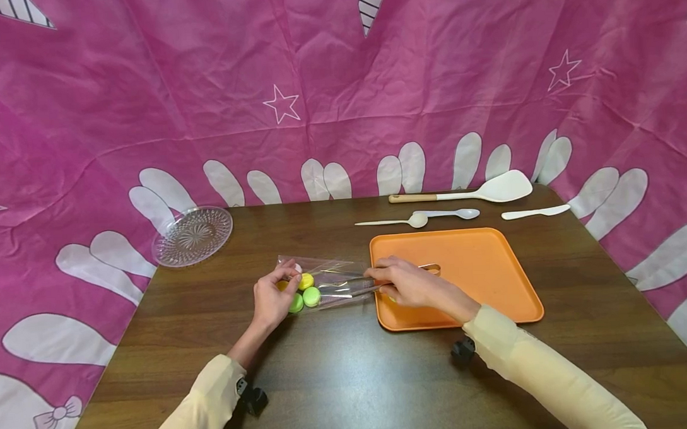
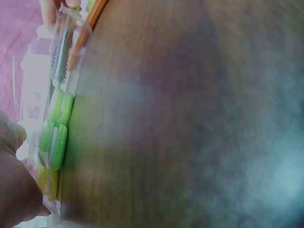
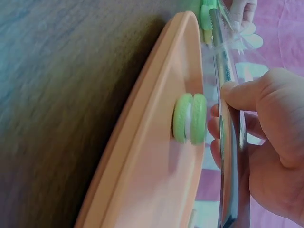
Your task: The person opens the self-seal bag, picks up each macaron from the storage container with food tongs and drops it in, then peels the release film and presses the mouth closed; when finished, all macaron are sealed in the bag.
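Note:
A clear plastic bag [image 1: 336, 265] lies on the table with several macarons in it. Among them are a yellow macaron [image 1: 306, 281] and a green macaron [image 1: 311, 296]; others are partly covered by my left hand [image 1: 274, 298]. That hand pinches the bag at its left end. My right hand [image 1: 409, 281] grips metal tongs [image 3: 229, 156] between thumb and fingers, and their serrated tips reach into the bag. Beneath the right hand, another green macaron [image 3: 189, 118] sits on the orange tray [image 1: 482, 273], close to its left rim.
At the back left stands a clear patterned plate [image 1: 193, 235]. A white spatula [image 1: 504, 187], a pale spoon [image 1: 417, 220], a second spoon [image 1: 467, 214] and a white knife [image 1: 536, 213] lie behind the tray. Pink cloth [image 1: 340, 113] hangs behind the table.

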Action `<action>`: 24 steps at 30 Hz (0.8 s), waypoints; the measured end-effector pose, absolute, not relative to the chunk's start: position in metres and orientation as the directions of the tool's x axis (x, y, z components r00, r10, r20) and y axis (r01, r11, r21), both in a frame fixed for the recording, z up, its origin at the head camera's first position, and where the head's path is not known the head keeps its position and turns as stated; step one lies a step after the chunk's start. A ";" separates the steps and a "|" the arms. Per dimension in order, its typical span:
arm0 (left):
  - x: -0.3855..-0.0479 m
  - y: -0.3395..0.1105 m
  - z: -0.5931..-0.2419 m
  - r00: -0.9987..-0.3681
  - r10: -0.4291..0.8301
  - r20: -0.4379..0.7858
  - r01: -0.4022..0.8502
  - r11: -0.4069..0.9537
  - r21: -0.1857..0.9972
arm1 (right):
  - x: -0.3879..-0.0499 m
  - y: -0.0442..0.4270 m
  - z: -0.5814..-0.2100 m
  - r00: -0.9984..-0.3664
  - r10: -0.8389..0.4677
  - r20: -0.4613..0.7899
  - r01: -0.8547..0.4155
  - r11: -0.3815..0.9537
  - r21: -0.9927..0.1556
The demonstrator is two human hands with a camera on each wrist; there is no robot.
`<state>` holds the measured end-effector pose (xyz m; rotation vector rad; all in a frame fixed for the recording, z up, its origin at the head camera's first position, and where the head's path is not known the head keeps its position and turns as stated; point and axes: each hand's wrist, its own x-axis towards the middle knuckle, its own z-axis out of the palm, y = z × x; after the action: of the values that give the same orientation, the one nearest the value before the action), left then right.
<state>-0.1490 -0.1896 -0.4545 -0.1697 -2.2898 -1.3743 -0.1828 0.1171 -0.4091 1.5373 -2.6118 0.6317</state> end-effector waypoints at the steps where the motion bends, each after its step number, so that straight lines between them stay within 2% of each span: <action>1: -0.149 -0.190 -0.455 -0.886 -0.128 0.445 0.332 0.494 0.804 | -0.183 0.120 -0.408 -0.511 -0.825 0.241 -0.844 0.427 -0.326; 13: -0.149 -0.191 -0.455 -0.896 -0.122 0.428 0.318 0.498 0.807 | -0.171 0.177 -0.404 -0.591 -0.764 0.258 -0.791 0.488 -0.369; 24: -0.150 -0.191 -0.456 -0.888 -0.121 0.443 0.333 0.492 0.804 | -0.158 0.220 -0.405 -0.619 -0.734 0.278 -0.782 0.548 -0.296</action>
<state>-0.1503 -0.1911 -0.4563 -0.1754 -2.2958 -1.3767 -0.1581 0.2197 -0.4053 1.3070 -2.6555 0.6006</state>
